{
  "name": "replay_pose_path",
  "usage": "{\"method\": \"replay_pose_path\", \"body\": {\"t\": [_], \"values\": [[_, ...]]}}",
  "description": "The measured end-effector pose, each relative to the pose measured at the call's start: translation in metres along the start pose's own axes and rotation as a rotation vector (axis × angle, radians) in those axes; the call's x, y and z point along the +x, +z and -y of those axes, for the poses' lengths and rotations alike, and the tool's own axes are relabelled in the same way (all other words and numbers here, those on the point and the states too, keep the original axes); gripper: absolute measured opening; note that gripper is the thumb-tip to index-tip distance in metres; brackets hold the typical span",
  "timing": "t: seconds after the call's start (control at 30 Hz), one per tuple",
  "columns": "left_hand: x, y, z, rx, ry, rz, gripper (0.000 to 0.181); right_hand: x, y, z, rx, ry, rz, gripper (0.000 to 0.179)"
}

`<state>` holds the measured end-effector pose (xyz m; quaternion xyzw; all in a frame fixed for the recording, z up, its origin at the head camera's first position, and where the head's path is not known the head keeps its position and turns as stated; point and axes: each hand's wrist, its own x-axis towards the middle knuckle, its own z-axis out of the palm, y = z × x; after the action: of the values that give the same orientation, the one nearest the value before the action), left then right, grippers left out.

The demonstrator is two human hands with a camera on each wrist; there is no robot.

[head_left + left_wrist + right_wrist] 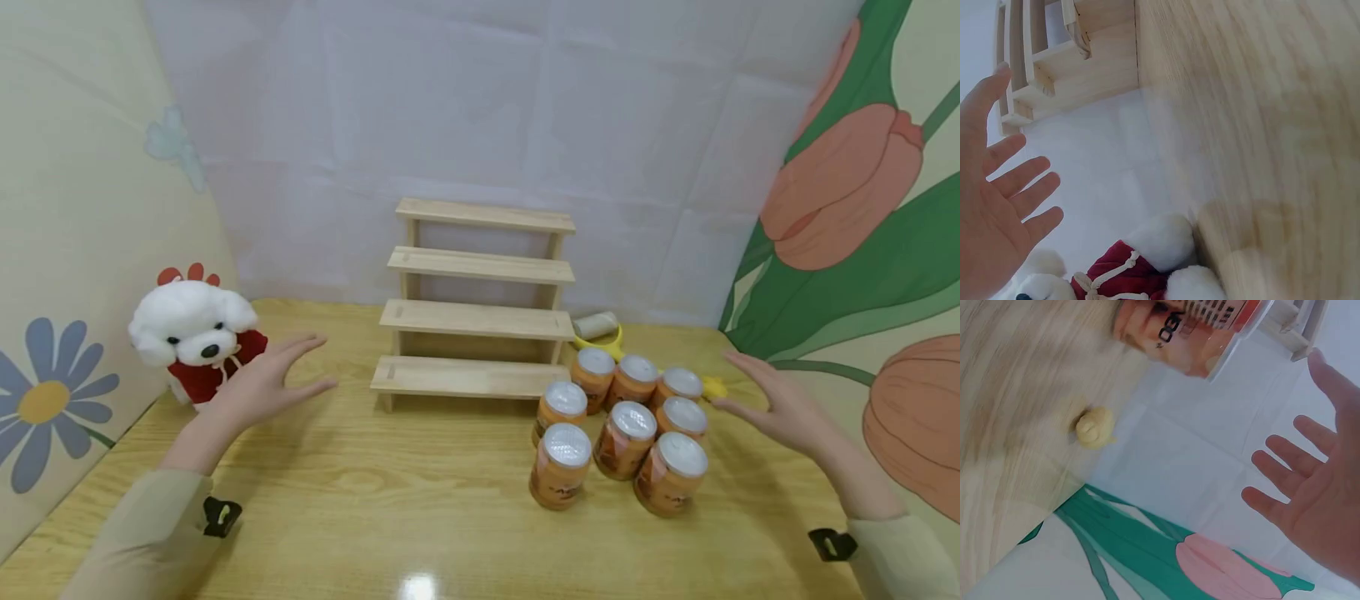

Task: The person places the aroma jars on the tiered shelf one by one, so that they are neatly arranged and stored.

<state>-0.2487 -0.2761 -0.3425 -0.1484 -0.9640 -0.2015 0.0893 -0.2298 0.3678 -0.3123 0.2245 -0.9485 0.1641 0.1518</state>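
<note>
Over the table's left side hovers my left hand (pixel 266 379), fingers spread and holding nothing. It is nearest a white plush dog (pixel 197 329) in a red top, which shows beneath the palm in the left wrist view. My right hand (pixel 783 412) is held in the air at the right, also with straight fingers and nothing in it. To its left stand several orange cans (pixel 628 442) with silvery lids, upright and close together. A four-step wooden rack (pixel 476 317) stands between the hands, touched by neither. Its steps bear nothing.
Behind the cans, beside the rack, a pale cylinder (pixel 595 325) lies at a yellow ring-shaped object (pixel 611 343). A small yellow thing (pixel 1094 428) sits on the wooden table (pixel 337 517) near the right hand. Cloth backdrops (pixel 465 108) enclose the back and sides.
</note>
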Motion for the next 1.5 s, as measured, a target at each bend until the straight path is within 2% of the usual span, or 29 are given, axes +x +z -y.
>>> {"method": "replay_pose_path", "body": {"t": [0.2,0.37,0.47,0.67,0.9,1.0,1.13,1.5], "values": [[0.007,0.004,0.001,-0.058,0.041,-0.003,0.071,0.003,0.005,0.02,-0.006,-0.071,-0.059,0.056],[0.014,0.008,0.001,-0.037,0.059,-0.012,0.068,0.008,0.013,0.035,-0.005,-0.143,-0.127,0.05],[0.018,0.01,0.002,-0.021,0.06,0.008,0.066,0.012,0.016,0.043,-0.012,-0.183,-0.148,0.049],[0.022,0.011,-0.001,-0.04,0.075,0.062,0.062,0.018,0.022,0.063,0.025,-0.191,-0.086,0.049],[0.029,0.016,-0.001,-0.03,0.12,0.062,0.064,0.027,0.038,0.083,0.062,-0.325,-0.144,0.051],[0.032,0.019,-0.001,-0.029,0.129,0.071,0.066,0.03,0.044,0.09,0.098,-0.366,-0.118,0.052],[0.036,0.023,0.002,-0.023,0.135,0.082,0.069,0.032,0.049,0.102,0.158,-0.361,-0.053,0.053],[0.036,0.02,0.014,0.084,0.137,0.06,0.067,0.033,0.069,0.124,0.238,-0.413,0.012,0.052]]}}
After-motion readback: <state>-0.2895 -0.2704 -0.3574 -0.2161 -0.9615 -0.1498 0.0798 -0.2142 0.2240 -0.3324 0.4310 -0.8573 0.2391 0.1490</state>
